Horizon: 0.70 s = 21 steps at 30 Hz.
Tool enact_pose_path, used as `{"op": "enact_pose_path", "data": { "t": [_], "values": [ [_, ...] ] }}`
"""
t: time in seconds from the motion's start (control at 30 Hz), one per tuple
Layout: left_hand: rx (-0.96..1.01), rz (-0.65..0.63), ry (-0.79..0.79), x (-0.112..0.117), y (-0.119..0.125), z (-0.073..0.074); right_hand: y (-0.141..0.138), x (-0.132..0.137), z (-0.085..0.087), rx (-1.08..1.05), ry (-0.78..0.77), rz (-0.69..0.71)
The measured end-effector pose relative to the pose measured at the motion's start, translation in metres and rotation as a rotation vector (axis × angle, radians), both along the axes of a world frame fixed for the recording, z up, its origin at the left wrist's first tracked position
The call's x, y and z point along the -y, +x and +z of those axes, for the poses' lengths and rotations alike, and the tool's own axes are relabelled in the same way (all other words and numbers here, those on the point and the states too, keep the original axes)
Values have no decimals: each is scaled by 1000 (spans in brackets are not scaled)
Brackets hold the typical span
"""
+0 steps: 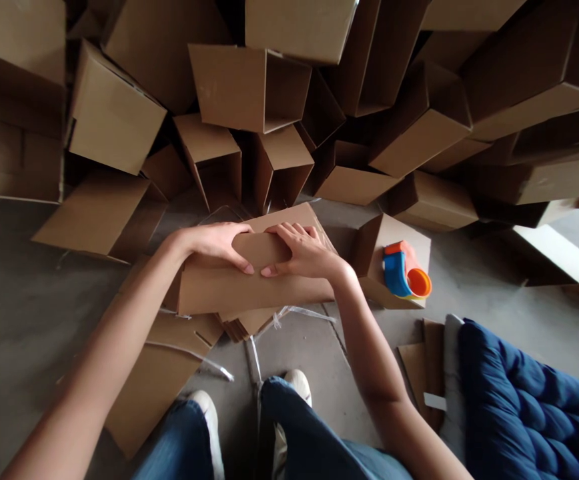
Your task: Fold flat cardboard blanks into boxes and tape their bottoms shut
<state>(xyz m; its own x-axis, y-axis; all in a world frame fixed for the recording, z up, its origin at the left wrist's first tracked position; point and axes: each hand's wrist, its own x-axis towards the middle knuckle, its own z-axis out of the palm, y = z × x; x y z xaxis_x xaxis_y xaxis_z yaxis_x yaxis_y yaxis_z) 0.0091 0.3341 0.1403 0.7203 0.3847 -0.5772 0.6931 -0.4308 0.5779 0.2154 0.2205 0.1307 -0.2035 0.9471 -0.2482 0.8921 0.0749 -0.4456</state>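
Note:
A brown cardboard box (254,293) lies in front of me, on top of a stack of flat cardboard sheets (249,323). My left hand (222,247) grips its upper panel from the left, thumb on the near face and fingers over the far side. From the right, my right hand (302,250) holds the same panel, fingers bent and thumb pointing toward the left thumb. Some fingertips are hidden behind the cardboard. To the right, a blue and orange tape dispenser (397,272) rests on another cardboard box (372,257).
Several open cardboard boxes (229,87) are piled across the far side. A dark blue cushion (524,393) lies at the right front, beside folded cardboard (427,367). Clear plastic strapping (254,360) trails over the grey floor (314,373) near my shoes (209,420).

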Motion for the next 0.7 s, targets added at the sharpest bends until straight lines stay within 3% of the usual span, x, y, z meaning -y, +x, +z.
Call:
{"op": "enact_pose_path", "data": {
  "t": [0.53,0.6,0.7],
  "values": [
    [-24,-29,87,2,0,-1,-5,4,-3,-30,28,-9],
    [-24,-28,84,1,-1,-1,-8,12,-8,-71,112,-66],
    [-31,-16,54,-1,-2,0,-16,32,-15,-85,301,-264]
  ]
}}
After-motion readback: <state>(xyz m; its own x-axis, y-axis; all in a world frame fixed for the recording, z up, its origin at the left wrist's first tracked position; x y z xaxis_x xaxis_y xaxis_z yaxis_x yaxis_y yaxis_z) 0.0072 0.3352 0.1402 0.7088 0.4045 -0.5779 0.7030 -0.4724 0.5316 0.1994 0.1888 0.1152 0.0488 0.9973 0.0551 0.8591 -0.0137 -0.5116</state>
